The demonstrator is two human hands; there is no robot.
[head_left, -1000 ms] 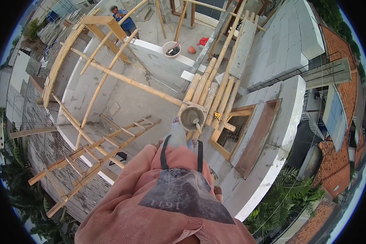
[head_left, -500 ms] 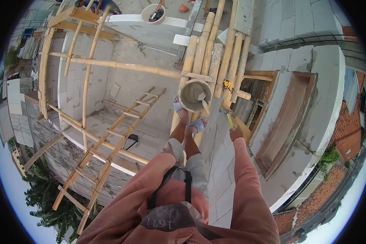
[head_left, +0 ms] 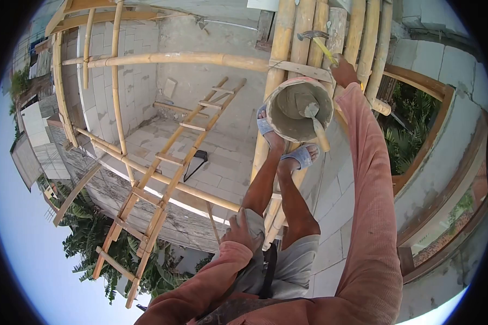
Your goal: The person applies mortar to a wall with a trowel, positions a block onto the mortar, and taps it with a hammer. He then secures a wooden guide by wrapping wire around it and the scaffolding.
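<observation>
Hammer (head_left: pixel 319 43) clenched in my right hand (head_left: pixel 346 70), just above the mortar bucket (head_left: pixel 287 116), which stands on bamboo poles (head_left: pixel 287 32). Below the bucket, my left hand (head_left: pixel 243 232) lies loose on my knee. Left of the bucket, a ladder (head_left: pixel 162 179) spans the block-walled room (head_left: pixel 100 81).

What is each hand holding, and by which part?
The right hand holds the yellow-handled metal hammer by the lower end of its handle. The left hand holds nothing; it rests on the grey shorts.
</observation>
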